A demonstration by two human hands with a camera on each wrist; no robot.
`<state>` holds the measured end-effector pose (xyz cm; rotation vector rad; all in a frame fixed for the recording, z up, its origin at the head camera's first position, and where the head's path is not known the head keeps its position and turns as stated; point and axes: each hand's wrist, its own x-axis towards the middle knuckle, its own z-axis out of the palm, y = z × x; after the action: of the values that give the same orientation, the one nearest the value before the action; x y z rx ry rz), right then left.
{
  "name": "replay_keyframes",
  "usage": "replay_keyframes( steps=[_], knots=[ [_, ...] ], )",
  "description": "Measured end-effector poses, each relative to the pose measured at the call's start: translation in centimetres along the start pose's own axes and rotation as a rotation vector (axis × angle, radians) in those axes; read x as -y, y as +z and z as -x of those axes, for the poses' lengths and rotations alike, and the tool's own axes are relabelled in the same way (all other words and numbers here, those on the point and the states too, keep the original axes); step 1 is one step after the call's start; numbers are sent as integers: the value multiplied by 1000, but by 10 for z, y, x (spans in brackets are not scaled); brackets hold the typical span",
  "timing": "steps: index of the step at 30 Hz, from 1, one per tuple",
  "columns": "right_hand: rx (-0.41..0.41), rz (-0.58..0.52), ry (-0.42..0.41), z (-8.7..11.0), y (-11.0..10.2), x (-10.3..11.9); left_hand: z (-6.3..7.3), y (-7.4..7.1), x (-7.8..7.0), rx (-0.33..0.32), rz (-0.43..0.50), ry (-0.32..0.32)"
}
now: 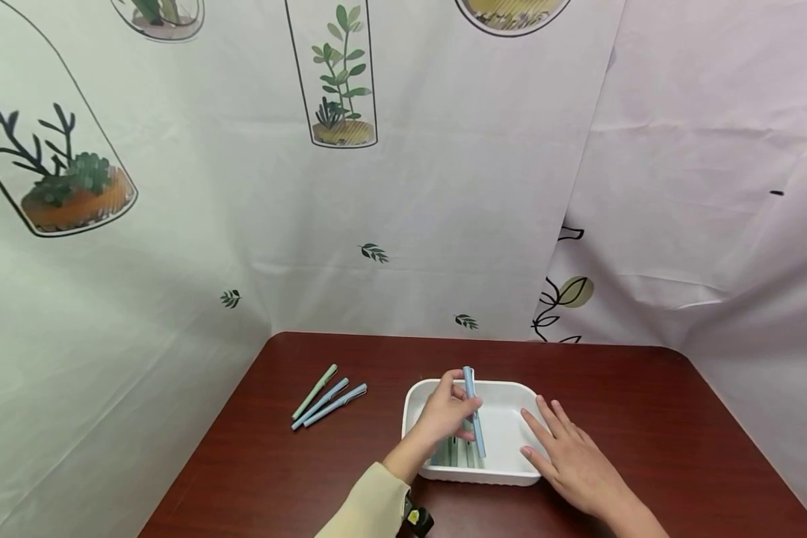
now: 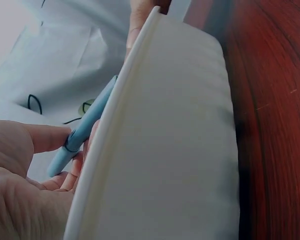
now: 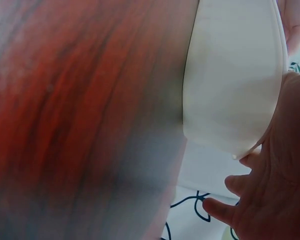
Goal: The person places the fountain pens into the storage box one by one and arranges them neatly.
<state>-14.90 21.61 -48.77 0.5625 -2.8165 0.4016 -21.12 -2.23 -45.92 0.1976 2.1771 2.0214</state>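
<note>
A light blue pen (image 1: pixel 474 418) is pinched between the thumb and fingers of my left hand (image 1: pixel 446 412), over the white tray (image 1: pixel 511 476). In the left wrist view the same blue pen (image 2: pixel 85 127) slants behind the tray's rim. Several pens (image 1: pixel 459 453) lie side by side in the tray's left part, partly hidden under the left hand. My right hand (image 1: pixel 577 462) has its fingers spread at the tray's right edge. Seen from the right wrist, that hand (image 3: pixel 270 165) is against the tray's rim, its fingers extended.
On the table's left side lie a green pen (image 1: pixel 314 391) and two blue pens, one blue pen (image 1: pixel 320 403) beside another blue pen (image 1: pixel 335 406). The dark red wooden table (image 1: pixel 255 478) meets a printed white cloth (image 1: pixel 444 224) at its back and sides.
</note>
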Motion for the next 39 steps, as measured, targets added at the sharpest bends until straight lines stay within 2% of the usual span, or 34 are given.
replay_keyframes(
  steps=[6, 13, 31, 39],
  knots=[
    [19, -20, 12, -1, 0, 0, -4, 9, 2, 37, -60, -26],
    [2, -27, -1, -1, 1, -2, -6, 20, 5, 99, -54, -43],
    [-14, -96, -28, 2, 1, -4, -11, 43, 8, 117, -109, -141],
    [-28, -107, -46, 2, 1, -5, -14, 48, 14, 117, -65, -173]
  ],
)
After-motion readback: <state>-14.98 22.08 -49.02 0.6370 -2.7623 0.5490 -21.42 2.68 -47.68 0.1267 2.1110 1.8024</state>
